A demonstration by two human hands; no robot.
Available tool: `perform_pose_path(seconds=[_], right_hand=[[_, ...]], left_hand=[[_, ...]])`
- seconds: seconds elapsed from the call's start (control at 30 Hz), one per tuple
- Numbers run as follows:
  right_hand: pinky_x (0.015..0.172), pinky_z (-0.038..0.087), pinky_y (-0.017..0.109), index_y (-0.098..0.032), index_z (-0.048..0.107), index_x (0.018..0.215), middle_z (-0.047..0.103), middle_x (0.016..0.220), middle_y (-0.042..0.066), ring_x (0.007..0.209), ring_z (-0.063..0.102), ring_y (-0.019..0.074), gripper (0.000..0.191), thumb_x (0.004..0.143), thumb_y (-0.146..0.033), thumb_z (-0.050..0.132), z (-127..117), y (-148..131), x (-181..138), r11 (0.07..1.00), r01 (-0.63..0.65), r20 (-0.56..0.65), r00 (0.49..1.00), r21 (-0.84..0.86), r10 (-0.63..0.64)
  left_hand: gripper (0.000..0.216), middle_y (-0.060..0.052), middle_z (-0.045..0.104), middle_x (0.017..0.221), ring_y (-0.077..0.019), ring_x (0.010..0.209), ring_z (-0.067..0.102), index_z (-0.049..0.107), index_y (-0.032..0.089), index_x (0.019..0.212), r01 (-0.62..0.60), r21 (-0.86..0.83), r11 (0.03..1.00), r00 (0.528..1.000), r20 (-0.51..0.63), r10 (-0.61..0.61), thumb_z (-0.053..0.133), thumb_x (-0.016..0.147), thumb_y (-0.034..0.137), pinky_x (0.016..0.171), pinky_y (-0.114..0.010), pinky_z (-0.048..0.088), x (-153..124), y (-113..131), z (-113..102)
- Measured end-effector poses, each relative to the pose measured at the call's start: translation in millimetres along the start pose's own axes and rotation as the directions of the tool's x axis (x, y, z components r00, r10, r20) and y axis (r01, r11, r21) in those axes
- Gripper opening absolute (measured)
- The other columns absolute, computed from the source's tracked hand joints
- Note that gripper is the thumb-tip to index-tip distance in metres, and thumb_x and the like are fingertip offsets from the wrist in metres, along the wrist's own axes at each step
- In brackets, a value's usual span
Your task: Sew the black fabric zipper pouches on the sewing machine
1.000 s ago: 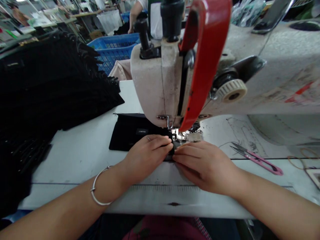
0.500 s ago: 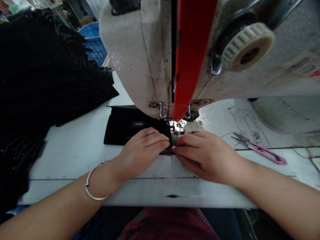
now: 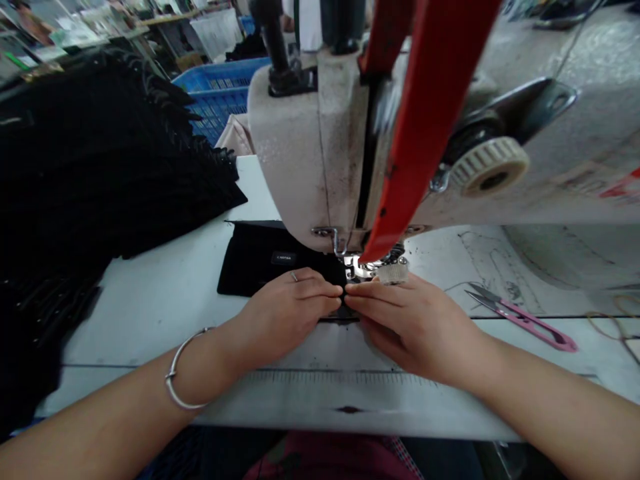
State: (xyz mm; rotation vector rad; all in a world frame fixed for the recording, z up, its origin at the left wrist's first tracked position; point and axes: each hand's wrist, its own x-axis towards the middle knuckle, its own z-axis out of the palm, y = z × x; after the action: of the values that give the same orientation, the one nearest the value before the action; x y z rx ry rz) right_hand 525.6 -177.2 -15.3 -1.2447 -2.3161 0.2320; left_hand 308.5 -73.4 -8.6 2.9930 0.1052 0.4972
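Hands meet at needle: left hand and right hand, fingers flat and closed, pinch black fabric piece under presser foot of sewing machine, mid-tabletop. Seam apparently underway; most of piece lies left, unfed. Pink thread snips near right edge, untouched.

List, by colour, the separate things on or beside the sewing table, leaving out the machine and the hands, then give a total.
Black: 2, the labelled fabric piece and the stacked fabric pile
Pink: 1, the thread snips
Blue: 1, the plastic crate
Silver: 1, the bangle
Total: 5
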Motion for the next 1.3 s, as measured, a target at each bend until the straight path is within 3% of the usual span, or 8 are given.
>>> perform_pose_path(seconds=[0.2, 0.47, 0.7, 1.1, 1.2, 1.3], right_hand=[[0.091, 0.051, 0.047, -0.013, 0.061, 0.121, 0.065, 0.116, 0.013, 0.109, 0.059, 0.0286, 0.032, 0.091, -0.017, 0.051, 4, 2, 2, 0.995, -0.067, 0.009, 0.998, -0.071, 0.068], [0.079, 0.054, 0.047, -0.011, 0.065, 0.113, 0.064, 0.103, 0.013, 0.096, 0.059, 0.0297, 0.028, 0.092, -0.019, 0.047, 6, 3, 11, 0.979, -0.149, 0.0, 0.989, -0.137, 0.15], [0.083, 0.053, 0.047, -0.011, 0.062, 0.117, 0.063, 0.104, 0.014, 0.099, 0.059, 0.0295, 0.031, 0.093, -0.021, 0.046, 10, 3, 11, 0.977, -0.148, -0.001, 0.989, -0.152, 0.149], [0.084, 0.053, 0.047, -0.011, 0.063, 0.119, 0.062, 0.104, 0.013, 0.097, 0.058, 0.0292, 0.033, 0.092, -0.022, 0.048, 9, 3, 13, 0.974, -0.162, 0.016, 0.986, -0.159, 0.167], [0.081, 0.053, 0.046, -0.011, 0.062, 0.12, 0.062, 0.103, 0.012, 0.095, 0.058, 0.029, 0.033, 0.092, -0.023, 0.048, 10, 4, 12, 0.973, -0.165, 0.012, 0.985, -0.164, 0.17], [0.082, 0.053, 0.045, -0.012, 0.062, 0.121, 0.062, 0.103, 0.012, 0.096, 0.058, 0.0288, 0.034, 0.093, -0.023, 0.048, 10, 5, 10, 0.978, -0.146, -0.01, 0.989, -0.146, 0.146]], left_hand=[[0.023, -0.003, 0.073, 0.109, -0.016, 0.1, 0.067, 0.068, 0.014, 0.103, 0.06, 0.025, 0.998, 0.998, -0.028, -0.059, 0.048, 0.094, 0.008, 0.095, -0.032, 0.055, 5, -11, 0], [0.024, -0.002, 0.073, 0.107, -0.0163, 0.103, 0.066, 0.071, 0.018, 0.1, 0.126, 0.011, 0.992, 0.988, -0.087, -0.125, 0.051, 0.093, 0.008, 0.098, -0.033, 0.054, 10, -25, 7], [0.024, -0.003, 0.073, 0.107, -0.0176, 0.106, 0.066, 0.072, 0.02, 0.099, 0.188, 0.048, 0.981, 0.979, -0.087, -0.183, 0.051, 0.093, 0.01, 0.1, -0.036, 0.052, 16, -33, 11], [0.023, -0.003, 0.074, 0.105, -0.0193, 0.102, 0.066, 0.072, 0.019, 0.098, 0.193, 0.059, 0.979, 0.973, -0.136, -0.184, 0.053, 0.091, 0.009, 0.095, -0.035, 0.054, 18, -35, 13], [0.021, -0.004, 0.074, 0.102, -0.0207, 0.099, 0.067, 0.072, 0.017, 0.098, 0.247, 0.082, 0.965, 0.967, -0.078, -0.241, 0.052, 0.092, 0.011, 0.094, -0.037, 0.054, 24, -25, 2], [0.019, -0.006, 0.073, 0.099, -0.0211, 0.092, 0.069, 0.071, 0.015, 0.099, 0.231, 0.125, 0.965, 0.961, 0.127, -0.247, 0.054, 0.092, 0.012, 0.087, -0.036, 0.055, 29, -16, -14]])
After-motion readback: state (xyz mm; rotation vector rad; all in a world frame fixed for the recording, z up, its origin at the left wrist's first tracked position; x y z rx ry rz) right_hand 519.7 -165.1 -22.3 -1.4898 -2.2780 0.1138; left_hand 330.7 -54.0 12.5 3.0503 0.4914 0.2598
